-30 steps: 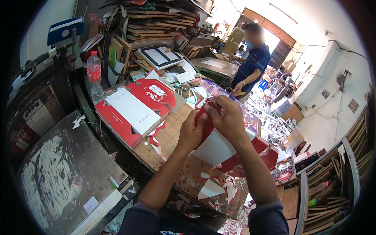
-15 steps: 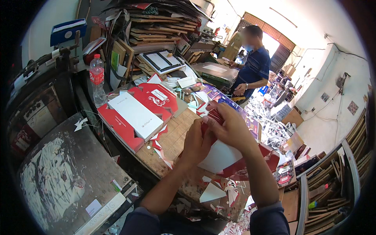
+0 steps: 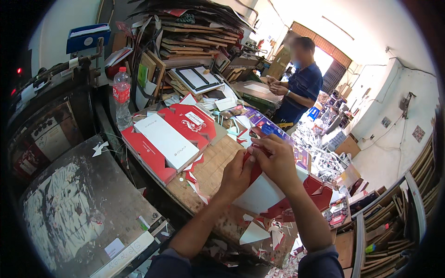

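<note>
In front of me on the wooden table lies a stack of die-cut cardboard sheets, its white face [image 3: 260,195] and red edges showing under my wrists. My left hand [image 3: 235,178] closes on its far red part [image 3: 256,172], thumb on top. My right hand [image 3: 277,162] pinches the same red cardboard, its thumb beside the left one. The fingertips are partly hidden behind the hands. To their left lies a neat stack of red die-cut box blanks [image 3: 178,113], with a long white stack of card [image 3: 168,144] on it.
White and red offcuts [image 3: 255,233] litter the table's near edge. A water bottle [image 3: 122,95] stands at the far left, beside a dark machine with a paint-smeared plate [image 3: 69,204]. Boards [image 3: 199,37] are piled behind. A co-worker [image 3: 299,83] stands at another bench; shelves [image 3: 394,227] rise at right.
Both hands have drawn slightly nearer to me on the red cardboard, and the fingers have shifted. The view has tilted slightly. The co-worker's hands have come together over the bench.
</note>
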`<state>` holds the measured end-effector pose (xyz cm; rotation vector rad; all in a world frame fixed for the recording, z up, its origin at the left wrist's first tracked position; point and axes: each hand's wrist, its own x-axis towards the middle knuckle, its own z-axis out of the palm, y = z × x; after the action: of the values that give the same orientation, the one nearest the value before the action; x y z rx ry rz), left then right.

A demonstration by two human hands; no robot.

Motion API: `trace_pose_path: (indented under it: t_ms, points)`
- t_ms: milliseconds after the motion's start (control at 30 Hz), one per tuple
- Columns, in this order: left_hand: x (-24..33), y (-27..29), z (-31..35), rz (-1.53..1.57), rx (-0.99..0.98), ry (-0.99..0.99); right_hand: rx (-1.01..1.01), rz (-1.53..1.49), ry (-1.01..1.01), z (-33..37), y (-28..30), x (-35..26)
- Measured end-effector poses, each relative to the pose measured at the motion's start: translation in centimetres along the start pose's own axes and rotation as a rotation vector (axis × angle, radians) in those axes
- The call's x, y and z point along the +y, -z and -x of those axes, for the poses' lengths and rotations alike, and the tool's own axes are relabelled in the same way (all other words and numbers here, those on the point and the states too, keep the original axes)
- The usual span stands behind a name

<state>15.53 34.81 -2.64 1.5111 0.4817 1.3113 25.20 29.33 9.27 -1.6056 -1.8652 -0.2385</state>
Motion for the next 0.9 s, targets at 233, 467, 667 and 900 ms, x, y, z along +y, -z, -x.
trace_pose_path:
  t_ms: [233,467,667,900]
  points:
    - [-0.4,-0.6,0.5,0.015,0.116,-0.109,0.186,0.020,0.230,0.9,-1.5,0.5]
    - [-0.5,-0.8,0.9,0.021,0.145,-0.140,0.243,0.001,0.232,1.3,-2.0,0.7]
    - [-0.3,-1.0,1.4,0.044,0.162,-0.131,0.294,-0.039,0.208,1.7,-2.3,0.9]
    - [0.0,-0.7,1.2,0.087,0.143,-0.121,0.116,0.000,0.108,0.7,-0.8,-0.2]
